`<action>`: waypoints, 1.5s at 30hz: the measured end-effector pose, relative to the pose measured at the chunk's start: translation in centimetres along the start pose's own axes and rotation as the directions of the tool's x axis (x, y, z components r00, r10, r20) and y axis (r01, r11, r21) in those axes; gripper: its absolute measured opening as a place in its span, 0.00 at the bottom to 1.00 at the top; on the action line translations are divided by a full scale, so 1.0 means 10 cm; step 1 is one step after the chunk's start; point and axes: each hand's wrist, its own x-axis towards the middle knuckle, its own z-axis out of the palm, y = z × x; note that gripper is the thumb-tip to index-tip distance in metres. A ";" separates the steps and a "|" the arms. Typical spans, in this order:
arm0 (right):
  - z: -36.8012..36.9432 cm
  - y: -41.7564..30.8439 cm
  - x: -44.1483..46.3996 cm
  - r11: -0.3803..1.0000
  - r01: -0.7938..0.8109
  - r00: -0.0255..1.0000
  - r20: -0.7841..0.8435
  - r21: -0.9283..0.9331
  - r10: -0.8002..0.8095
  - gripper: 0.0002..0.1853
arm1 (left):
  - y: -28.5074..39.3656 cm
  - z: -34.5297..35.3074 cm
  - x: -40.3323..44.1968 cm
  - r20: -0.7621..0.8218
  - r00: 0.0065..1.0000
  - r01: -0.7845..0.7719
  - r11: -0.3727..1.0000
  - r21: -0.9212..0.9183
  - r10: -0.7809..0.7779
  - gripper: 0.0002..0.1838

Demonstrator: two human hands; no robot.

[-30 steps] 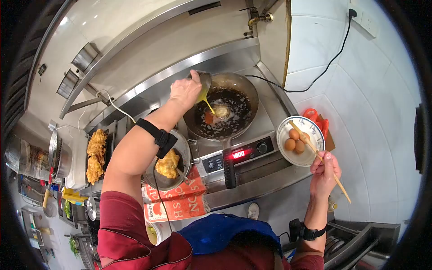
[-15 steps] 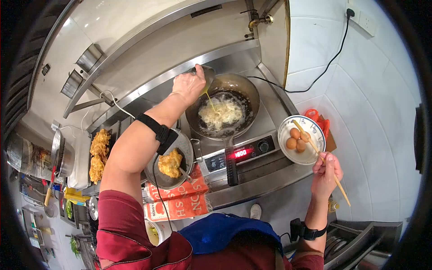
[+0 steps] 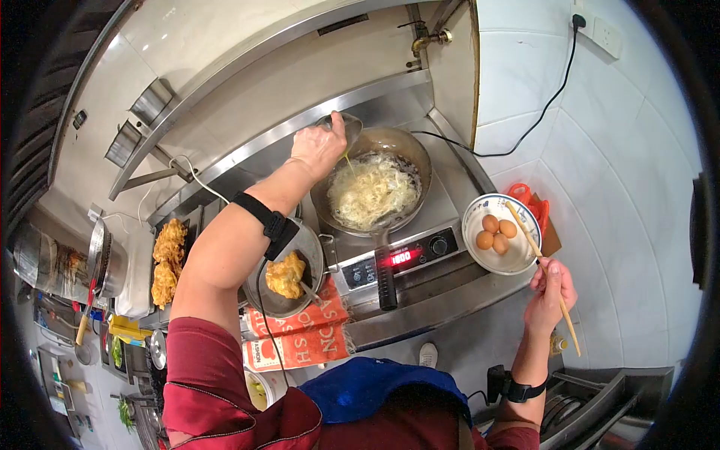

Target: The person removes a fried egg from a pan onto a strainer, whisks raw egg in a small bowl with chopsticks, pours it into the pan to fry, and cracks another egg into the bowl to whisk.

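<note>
Beaten egg runs in a thin stream from a metal bowl (image 3: 351,129), tilted in my left hand (image 3: 319,147), into the wok (image 3: 420,150). Pale, frothy egg (image 3: 375,189) spreads over most of the hot oil. My right hand (image 3: 553,289) is closed around long wooden chopsticks (image 3: 568,322), whose upper ends reach over the rim of a white bowl (image 3: 480,259). Several brown eggs (image 3: 501,243) lie in that bowl. The wok's black handle (image 3: 385,281) points toward me across the cooker's panel (image 3: 401,256), lit in red.
A pan (image 3: 304,244) with a fried golden piece (image 3: 286,276) sits left of the cooker, beside an orange cloth (image 3: 300,341). More fried pieces (image 3: 166,262) lie on a dark tray farther left. A black cord (image 3: 517,150) runs behind the bowl of eggs.
The egg in the wok has grown from a small patch to a wide frothy mass. My left hand has shifted slightly right. The chopsticks have turned steeper, away from the eggs.
</note>
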 end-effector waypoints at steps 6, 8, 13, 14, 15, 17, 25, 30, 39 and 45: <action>0.01 -0.10 -0.01 0.980 0.047 0.999 -0.005 -0.196 -0.049 0.08 | 0.02 -0.01 0.02 0.002 1.000 -0.026 0.999 0.024 0.026 0.30; 0.00 -0.08 0.04 0.936 0.164 0.985 0.000 -0.311 -0.172 0.07 | 0.03 -0.05 0.02 0.004 0.999 -0.033 0.999 0.021 0.032 0.30; -0.24 -0.07 0.36 0.363 0.580 0.788 0.390 -0.729 -0.476 0.04 | 0.02 0.09 0.04 -0.048 0.997 -0.065 0.997 0.031 0.067 0.29; -0.30 -0.03 0.44 0.257 0.609 0.753 0.447 -0.750 -0.483 0.04 | 0.08 -0.09 0.02 0.024 0.999 -0.041 0.999 0.035 0.040 0.27; -0.32 -0.05 0.48 0.205 0.594 0.763 0.465 -0.778 -0.448 0.05 | 0.10 -0.06 0.04 0.014 0.999 -0.032 0.999 0.027 0.032 0.29; -0.37 -0.05 0.65 0.121 0.647 0.722 0.553 -0.753 -0.416 0.05 | 0.08 0.02 0.05 0.036 0.998 -0.057 0.992 0.116 0.053 0.32; -0.38 0.69 1.01 0.032 0.741 0.668 0.741 -0.671 0.075 0.07 | 0.13 0.01 0.09 0.007 0.998 -0.056 0.989 0.138 0.055 0.30; -0.13 1.26 0.95 0.059 0.754 0.595 0.719 -0.654 0.360 0.09 | 0.18 -0.15 0.11 0.106 0.994 -0.045 0.996 0.083 0.036 0.30; -0.02 1.53 0.88 0.084 0.724 0.593 0.680 -0.685 0.431 0.21 | 0.12 -0.13 0.15 0.107 0.994 -0.039 0.999 0.024 0.036 0.29; 0.02 1.64 0.86 0.081 0.637 0.665 0.600 -0.766 0.445 0.17 | 0.13 -0.10 0.14 0.068 0.996 -0.056 0.998 -0.040 0.059 0.27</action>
